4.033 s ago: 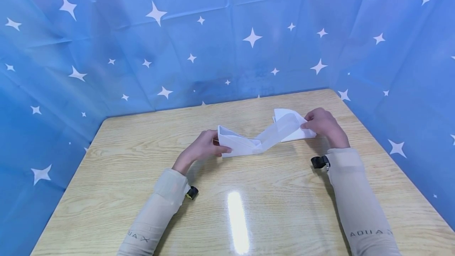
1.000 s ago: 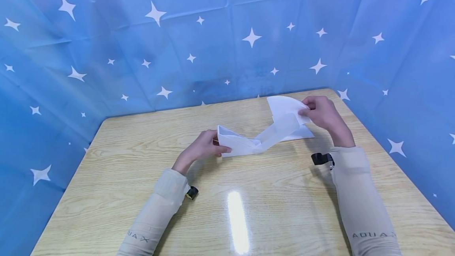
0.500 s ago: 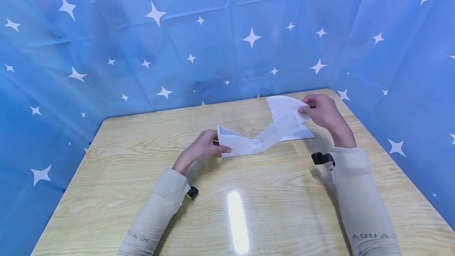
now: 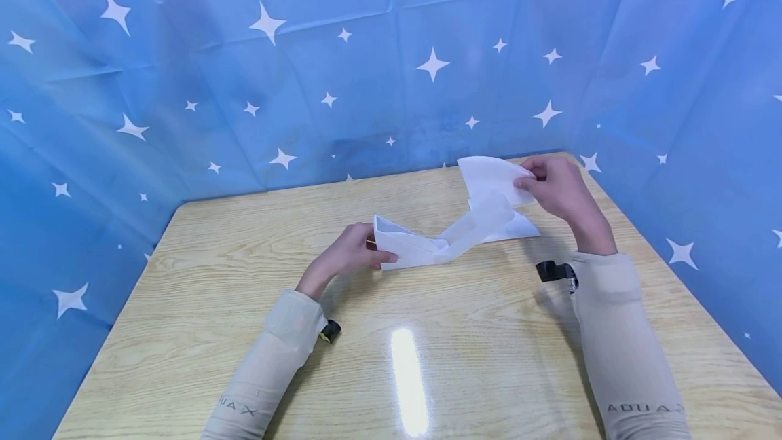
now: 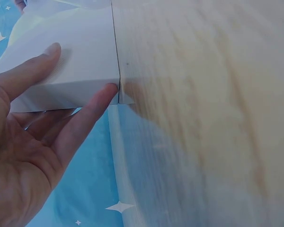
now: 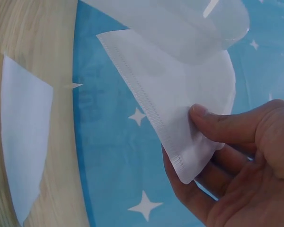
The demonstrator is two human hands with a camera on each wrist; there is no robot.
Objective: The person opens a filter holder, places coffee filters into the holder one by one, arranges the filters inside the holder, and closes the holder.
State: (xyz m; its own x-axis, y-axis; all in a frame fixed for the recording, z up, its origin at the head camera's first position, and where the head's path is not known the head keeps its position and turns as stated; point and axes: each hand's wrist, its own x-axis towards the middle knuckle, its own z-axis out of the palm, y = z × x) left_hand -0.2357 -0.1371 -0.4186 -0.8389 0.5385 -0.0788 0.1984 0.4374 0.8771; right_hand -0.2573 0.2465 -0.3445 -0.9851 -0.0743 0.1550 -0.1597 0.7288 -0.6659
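My left hand [image 4: 354, 248] holds the end of a white open-topped box [image 4: 406, 250], thumb on one face and fingers round the other side. From its right end a translucent plastic flap [image 4: 473, 229] curves up and to the right. My right hand [image 4: 557, 185] pinches a white paper coffee filter [image 6: 165, 90] between thumb and fingers. The filter has a crimped seam along its edge, and the flap overlaps its upper part in the right wrist view. Below the raised filter, more white filter paper [image 4: 519, 228] lies on the table, partly hidden by the flap.
The wooden table [image 4: 244, 243] has a bright light reflection [image 4: 409, 382] in front of the hands. A blue star-patterned curtain [image 4: 342, 66] hangs along the back and both sides. Black wrist cameras [image 4: 552, 271] sit at both sleeves.
My right hand has lifted the coffee filter up and away from the paper below, then slightly higher in the last second. The left hand and box have stayed in place.
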